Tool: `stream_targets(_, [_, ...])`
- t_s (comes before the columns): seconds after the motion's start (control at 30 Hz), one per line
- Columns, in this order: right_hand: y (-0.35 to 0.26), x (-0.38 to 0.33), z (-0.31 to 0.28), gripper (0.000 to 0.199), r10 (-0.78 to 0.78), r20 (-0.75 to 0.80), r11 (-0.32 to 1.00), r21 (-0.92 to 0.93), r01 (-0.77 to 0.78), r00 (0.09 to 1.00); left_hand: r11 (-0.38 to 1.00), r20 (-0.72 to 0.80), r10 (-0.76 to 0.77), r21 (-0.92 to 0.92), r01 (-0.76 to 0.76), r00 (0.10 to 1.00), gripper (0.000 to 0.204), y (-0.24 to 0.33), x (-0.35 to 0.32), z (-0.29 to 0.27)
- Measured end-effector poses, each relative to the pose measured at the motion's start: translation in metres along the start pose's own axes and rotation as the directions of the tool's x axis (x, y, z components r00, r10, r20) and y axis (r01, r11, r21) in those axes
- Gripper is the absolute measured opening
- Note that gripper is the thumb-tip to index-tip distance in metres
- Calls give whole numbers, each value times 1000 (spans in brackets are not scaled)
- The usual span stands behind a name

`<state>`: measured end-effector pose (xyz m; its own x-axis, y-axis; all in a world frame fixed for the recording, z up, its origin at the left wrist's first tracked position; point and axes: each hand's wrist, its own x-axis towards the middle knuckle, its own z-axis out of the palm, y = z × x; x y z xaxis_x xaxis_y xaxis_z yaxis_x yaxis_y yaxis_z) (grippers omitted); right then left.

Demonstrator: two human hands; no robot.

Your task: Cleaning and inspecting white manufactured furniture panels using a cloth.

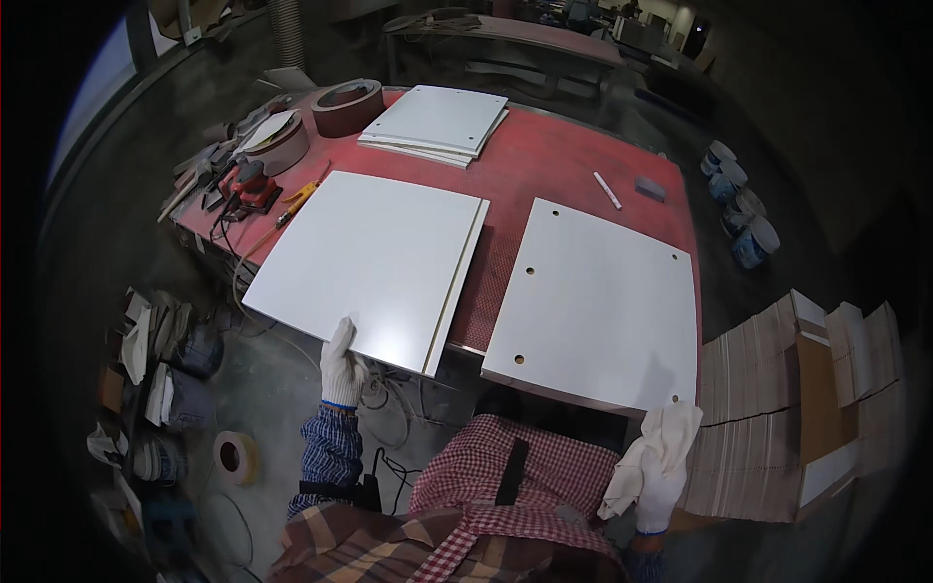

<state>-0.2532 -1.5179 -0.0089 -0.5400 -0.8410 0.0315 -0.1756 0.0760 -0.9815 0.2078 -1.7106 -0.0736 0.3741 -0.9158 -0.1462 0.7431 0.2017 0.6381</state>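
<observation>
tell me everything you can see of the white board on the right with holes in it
The white board is a flat, roughly square panel with a smooth, painted-looking face. Small round holes show near its left and right sides. It lies flat on the red table, its near edge seemingly jutting past the table's front. A white cloth in the gloved right hand meets its near right corner in view; whether it presses there is unclear.

White gloves (pixel 342 369), blue-patterned sleeves (pixel 331 449), brown plaid clothing (pixel 355 544) and a red-checked apron (pixel 462 466) are worn.
</observation>
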Motion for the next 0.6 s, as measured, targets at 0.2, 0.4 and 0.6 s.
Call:
stream_targets(0.2, [-27,10,7,63,-22,1,998,-61,22,1000,994,-55,-31,101,36,998,27,-18,66,-70])
stream_targets(0.4, [-63,88,13,68,-83,-9,800,-596,61,997,649,-179,-316,675,350,932,71,-6,61,-57])
stream_targets(0.6, [-25,200,41,65,-174,138,313,-931,187,975,428,-188,-330,843,325,925,78,-1,66,-51])
